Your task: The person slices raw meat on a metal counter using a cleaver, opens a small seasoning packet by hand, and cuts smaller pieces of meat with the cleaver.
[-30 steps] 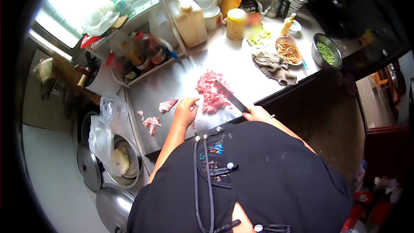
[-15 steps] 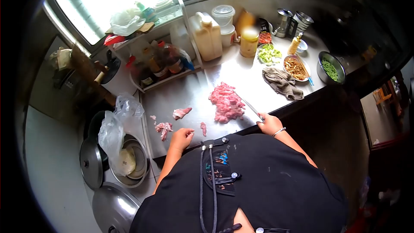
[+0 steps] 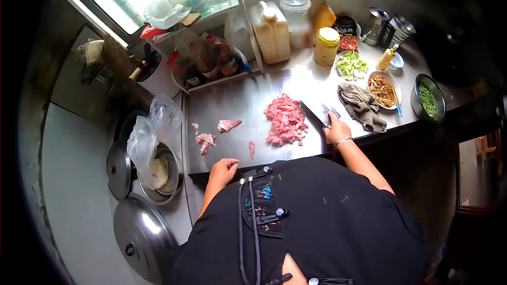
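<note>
My right hand [image 3: 337,130] grips a knife [image 3: 313,114], its blade angled up and left beside the pile of cut raw meat [image 3: 285,120]. The pile lies on the steel countertop [image 3: 232,150]. My left hand [image 3: 224,170] rests at the counter's front edge, fingers curled in, with nothing visible in them. Close to it lies a thin strip of meat [image 3: 252,149]. Farther left are a larger meat piece [image 3: 229,125] and some fatty scraps [image 3: 205,142].
A crumpled cloth [image 3: 361,106] lies right of the knife, near a bowl of brown strips [image 3: 382,91], a plate of chopped greens [image 3: 351,65] and a pot of green beans [image 3: 426,100]. Bottles [image 3: 222,55] stand in a rack behind. Pans and a lid [image 3: 145,237] are at left.
My right hand has turned the knife, so its blade now shows broader and darker and sits farther from the meat. The view has shifted; my left hand stays by the counter edge.
</note>
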Motion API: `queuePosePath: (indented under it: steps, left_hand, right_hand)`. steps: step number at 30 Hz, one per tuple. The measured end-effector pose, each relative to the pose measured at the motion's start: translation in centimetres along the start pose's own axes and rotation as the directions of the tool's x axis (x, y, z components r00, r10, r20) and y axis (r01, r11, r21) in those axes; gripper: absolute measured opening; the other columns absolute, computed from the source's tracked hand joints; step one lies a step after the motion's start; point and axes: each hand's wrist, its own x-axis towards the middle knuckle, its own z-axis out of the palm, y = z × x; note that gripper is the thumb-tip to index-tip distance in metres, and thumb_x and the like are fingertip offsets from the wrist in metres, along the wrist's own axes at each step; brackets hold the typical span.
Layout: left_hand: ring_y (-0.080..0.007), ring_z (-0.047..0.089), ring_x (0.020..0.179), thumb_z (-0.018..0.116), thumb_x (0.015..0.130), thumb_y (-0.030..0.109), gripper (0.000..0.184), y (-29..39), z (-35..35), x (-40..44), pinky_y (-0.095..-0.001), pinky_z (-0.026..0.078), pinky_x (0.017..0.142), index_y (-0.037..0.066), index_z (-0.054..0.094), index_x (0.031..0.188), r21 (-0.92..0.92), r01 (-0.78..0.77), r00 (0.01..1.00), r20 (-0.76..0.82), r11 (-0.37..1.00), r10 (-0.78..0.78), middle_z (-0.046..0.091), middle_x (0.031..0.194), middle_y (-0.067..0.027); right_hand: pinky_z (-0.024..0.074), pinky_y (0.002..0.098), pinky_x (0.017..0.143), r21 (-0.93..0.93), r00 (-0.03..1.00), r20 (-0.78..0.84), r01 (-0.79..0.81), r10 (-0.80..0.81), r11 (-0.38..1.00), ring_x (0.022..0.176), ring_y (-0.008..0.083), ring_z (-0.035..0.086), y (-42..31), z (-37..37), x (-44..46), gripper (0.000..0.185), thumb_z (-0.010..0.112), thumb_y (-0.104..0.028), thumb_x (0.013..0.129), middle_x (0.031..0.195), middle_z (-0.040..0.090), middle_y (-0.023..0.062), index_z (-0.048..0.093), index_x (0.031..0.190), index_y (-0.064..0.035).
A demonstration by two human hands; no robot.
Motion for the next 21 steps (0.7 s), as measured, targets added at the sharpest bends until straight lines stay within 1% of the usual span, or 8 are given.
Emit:
queuePosePath:
  steps: [6,11,13,14,16,18,20,21]
  left_hand:
    - [-0.0197,0.062,0.071,0.063,0.08,0.013,0.019,0.9,1.2,-3.0,-0.0288,0.049,0.067,0.004,0.066,0.096,-0.024,0.184,0.981,-0.061,0.983,-0.185,0.064,0.085,-0.012]
    - [-0.0177,0.062,0.072,0.063,0.079,0.011,0.018,0.4,2.4,-4.9,-0.0282,0.049,0.067,0.004,0.067,0.096,-0.115,0.273,0.954,-0.1,0.955,-0.284,0.065,0.086,-0.0105]
    - [-0.0176,0.062,0.073,0.063,0.079,0.011,0.019,0.0,2.9,-5.7,-0.028,0.049,0.067,0.003,0.067,0.096,-0.121,0.29,0.945,-0.117,0.949,-0.304,0.065,0.086,-0.0105]
    - [-0.0174,0.063,0.073,0.063,0.079,0.011,0.019,-0.4,3.2,-5.9,-0.0277,0.049,0.067,0.003,0.066,0.096,-0.126,0.299,0.94,-0.129,0.946,-0.314,0.065,0.086,-0.0104]
    - [-0.0171,0.062,0.073,0.064,0.079,0.011,0.019,-1.0,3.7,-6.8,-0.0276,0.049,0.067,0.003,0.066,0.096,-0.176,0.307,0.932,-0.144,0.935,-0.333,0.065,0.085,-0.0105]
    - [-0.0165,0.062,0.072,0.064,0.079,0.011,0.02,-1.3,4.2,-7.5,-0.0274,0.049,0.067,0.003,0.066,0.097,-0.207,0.324,0.921,-0.155,0.923,-0.358,0.066,0.085,-0.0106]
    - [-0.0157,0.062,0.072,0.064,0.079,0.011,0.019,-3.2,5.2,-8.5,-0.0268,0.049,0.067,0.002,0.067,0.096,-0.289,0.338,0.903,-0.167,0.896,-0.395,0.066,0.084,-0.0103]
    - [-0.0155,0.062,0.072,0.064,0.079,0.011,0.019,-3.4,5.4,-9.1,-0.0267,0.049,0.066,0.002,0.067,0.096,-0.299,0.336,0.899,-0.18,0.893,-0.399,0.066,0.084,-0.01]
  right_hand:
    - [0.0487,0.0416,0.078,-0.064,0.997,0.051,0.053,-0.05,0.997,0.089,0.0342,0.061,1.6,0.5,3.8,0.065,0.067,-0.023,0.073,0.095,0.063,0.0202,0.039,0.13,-0.008]
    - [0.0491,0.041,0.08,-0.114,0.99,0.103,0.111,-0.099,0.987,0.091,0.0329,0.061,2.6,0.2,6.2,0.072,0.065,-0.024,0.074,0.098,0.062,0.0212,0.032,0.136,-0.0073]
    - [0.0487,0.0401,0.082,-0.189,0.97,0.206,0.168,-0.128,0.967,0.093,0.0319,0.061,2.4,-0.8,6.8,0.074,0.063,-0.027,0.076,0.099,0.063,0.0201,0.029,0.138,-0.0057]
    - [0.0487,0.0401,0.082,-0.19,0.968,0.209,0.179,-0.138,0.965,0.093,0.0319,0.061,2.3,-1.2,7.2,0.074,0.063,-0.027,0.076,0.099,0.063,0.0201,0.029,0.138,-0.0057]
    - [0.0484,0.0401,0.081,-0.276,0.948,0.301,0.188,-0.101,0.943,0.093,0.0326,0.061,1.6,-1.8,8.0,0.073,0.066,-0.029,0.074,0.101,0.063,0.0199,0.031,0.134,-0.0046]
    - [0.0482,0.038,0.083,-0.324,0.93,0.352,0.23,-0.108,0.918,0.096,0.0309,0.061,0.8,-2.1,8.9,0.076,0.063,-0.031,0.077,0.104,0.062,0.0194,0.027,0.136,-0.0009]
    - [0.0478,0.0366,0.085,-0.417,0.893,0.447,0.251,-0.044,0.874,0.099,0.0293,0.061,0.6,-1.5,10.2,0.077,0.06,-0.03,0.078,0.108,0.062,0.0191,0.023,0.138,0.0014]
    - [0.0473,0.036,0.086,-0.434,0.879,0.474,0.276,-0.042,0.857,0.101,0.0283,0.06,0.1,-1.4,10.8,0.068,0.059,-0.028,0.078,0.111,0.061,0.0187,0.034,0.133,0.0039]
